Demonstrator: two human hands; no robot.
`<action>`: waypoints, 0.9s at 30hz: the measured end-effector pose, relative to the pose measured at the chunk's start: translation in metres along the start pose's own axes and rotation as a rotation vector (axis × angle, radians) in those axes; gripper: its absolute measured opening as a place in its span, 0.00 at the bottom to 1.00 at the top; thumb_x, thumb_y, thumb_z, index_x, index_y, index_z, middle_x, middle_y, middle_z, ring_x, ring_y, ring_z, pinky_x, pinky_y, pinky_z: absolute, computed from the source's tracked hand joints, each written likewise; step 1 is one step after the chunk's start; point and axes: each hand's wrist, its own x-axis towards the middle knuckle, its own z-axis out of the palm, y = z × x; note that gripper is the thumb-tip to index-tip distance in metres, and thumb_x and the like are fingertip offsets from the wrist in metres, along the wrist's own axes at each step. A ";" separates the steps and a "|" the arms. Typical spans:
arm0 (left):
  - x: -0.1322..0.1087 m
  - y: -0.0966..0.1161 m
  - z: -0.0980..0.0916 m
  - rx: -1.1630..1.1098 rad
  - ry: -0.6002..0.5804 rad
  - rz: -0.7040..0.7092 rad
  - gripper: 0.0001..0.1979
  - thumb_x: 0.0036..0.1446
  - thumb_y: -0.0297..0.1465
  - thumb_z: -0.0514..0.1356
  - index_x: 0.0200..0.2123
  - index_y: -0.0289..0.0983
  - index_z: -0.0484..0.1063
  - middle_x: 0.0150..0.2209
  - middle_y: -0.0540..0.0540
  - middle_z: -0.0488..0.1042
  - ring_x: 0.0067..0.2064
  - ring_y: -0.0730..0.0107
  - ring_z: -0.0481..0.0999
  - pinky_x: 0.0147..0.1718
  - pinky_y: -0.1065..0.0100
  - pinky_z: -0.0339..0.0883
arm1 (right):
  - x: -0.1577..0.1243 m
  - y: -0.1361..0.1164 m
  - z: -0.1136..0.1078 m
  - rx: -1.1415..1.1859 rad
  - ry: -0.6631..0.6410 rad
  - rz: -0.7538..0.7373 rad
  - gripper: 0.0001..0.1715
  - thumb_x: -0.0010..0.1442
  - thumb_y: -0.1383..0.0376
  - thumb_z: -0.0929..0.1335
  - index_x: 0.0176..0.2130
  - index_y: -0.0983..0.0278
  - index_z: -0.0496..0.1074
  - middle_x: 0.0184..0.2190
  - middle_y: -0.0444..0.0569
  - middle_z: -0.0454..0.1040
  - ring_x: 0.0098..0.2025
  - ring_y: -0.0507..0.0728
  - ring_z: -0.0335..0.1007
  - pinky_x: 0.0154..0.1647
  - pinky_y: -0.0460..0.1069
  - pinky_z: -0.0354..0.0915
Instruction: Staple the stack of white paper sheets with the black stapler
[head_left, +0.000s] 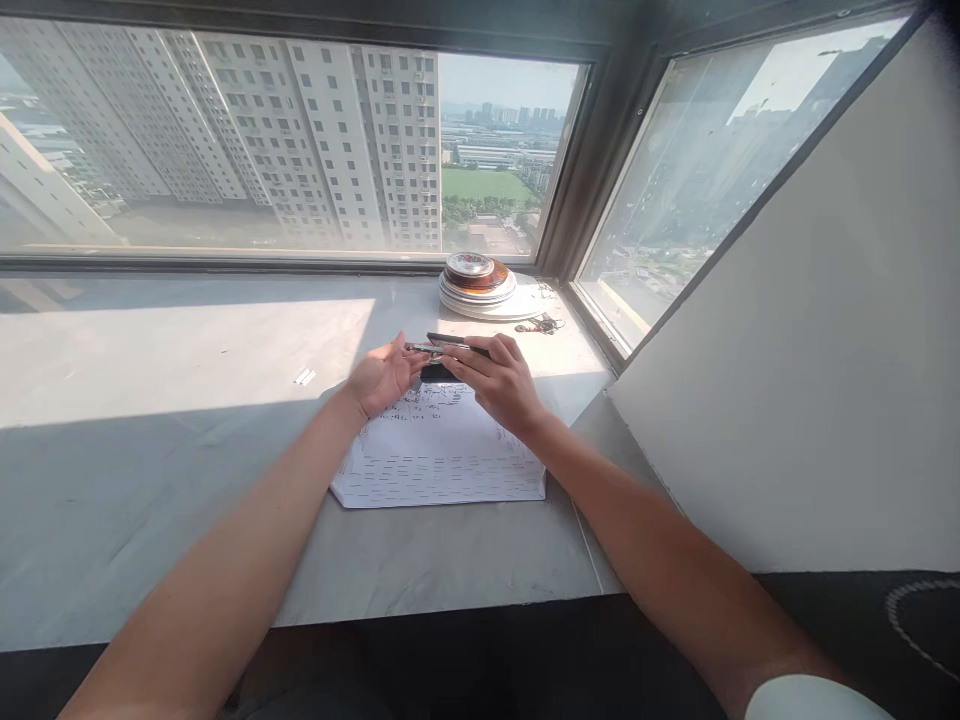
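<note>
Above the papers, what looks like a black stapler [448, 339] with a metal rail is spread apart, its dark top arm raised from the rail and a dark part below. My right hand [504, 385] grips it from the right, fingers stretched along the rail. My left hand [382, 378] is turned palm up at the opposite end, its thumb and fingers around the rail's tip. Beneath both hands lies a stack of white paper sheets [450, 455] with handwriting and printed lines. The fingers partly hide the stapler.
Stacked plates [480, 300] and lids stand by the window corner, with a beaded cord [540, 325] in front. Two small pale strips [304, 377] lie left on the grey countertop [187, 480]. A white wall [795, 350] slants along the right side.
</note>
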 end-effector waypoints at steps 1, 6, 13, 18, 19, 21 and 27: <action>0.000 -0.001 0.000 0.014 0.001 0.008 0.21 0.70 0.42 0.53 0.47 0.32 0.77 0.44 0.35 0.81 0.50 0.55 0.81 0.50 0.57 0.77 | 0.000 0.000 0.000 0.014 0.027 0.047 0.26 0.67 0.76 0.66 0.57 0.50 0.75 0.56 0.42 0.78 0.59 0.62 0.67 0.58 0.62 0.63; 0.001 -0.004 0.004 0.096 0.020 0.077 0.13 0.63 0.31 0.59 0.47 0.33 0.78 0.51 0.34 0.79 0.55 0.52 0.78 0.57 0.53 0.73 | -0.004 0.002 -0.003 0.226 0.211 0.400 0.14 0.64 0.67 0.71 0.50 0.56 0.78 0.43 0.47 0.82 0.46 0.62 0.74 0.50 0.60 0.70; -0.006 -0.004 0.011 0.793 0.332 0.383 0.05 0.51 0.27 0.58 0.30 0.38 0.74 0.25 0.48 0.71 0.26 0.68 0.69 0.28 0.64 0.64 | -0.010 0.014 -0.012 0.598 0.162 0.646 0.16 0.58 0.56 0.74 0.43 0.61 0.78 0.34 0.46 0.79 0.35 0.57 0.74 0.36 0.52 0.70; -0.021 0.004 0.020 1.597 0.272 0.214 0.13 0.56 0.36 0.60 0.21 0.40 0.67 0.20 0.50 0.67 0.23 0.68 0.64 0.28 0.64 0.53 | -0.010 0.026 -0.005 0.641 0.097 0.689 0.16 0.56 0.56 0.74 0.41 0.62 0.78 0.34 0.46 0.78 0.36 0.57 0.73 0.37 0.51 0.68; -0.024 0.007 0.021 1.641 0.250 0.164 0.15 0.57 0.39 0.60 0.21 0.40 0.67 0.20 0.50 0.68 0.24 0.67 0.65 0.28 0.64 0.52 | -0.009 0.028 -0.003 0.634 0.103 0.715 0.15 0.56 0.56 0.74 0.41 0.63 0.77 0.34 0.46 0.78 0.36 0.57 0.73 0.37 0.51 0.68; -0.031 0.013 0.020 1.633 0.191 0.096 0.17 0.57 0.45 0.62 0.23 0.41 0.68 0.21 0.50 0.70 0.23 0.67 0.66 0.27 0.65 0.52 | -0.008 0.032 0.000 0.607 0.114 0.762 0.14 0.57 0.57 0.73 0.40 0.63 0.77 0.34 0.46 0.78 0.36 0.57 0.73 0.38 0.51 0.68; -0.042 0.025 0.015 1.507 -0.070 0.047 0.09 0.50 0.41 0.67 0.33 0.45 0.75 0.22 0.50 0.71 0.21 0.66 0.68 0.22 0.66 0.54 | -0.007 0.035 0.008 0.517 0.074 0.663 0.12 0.55 0.60 0.75 0.38 0.63 0.75 0.33 0.45 0.77 0.36 0.56 0.72 0.39 0.51 0.67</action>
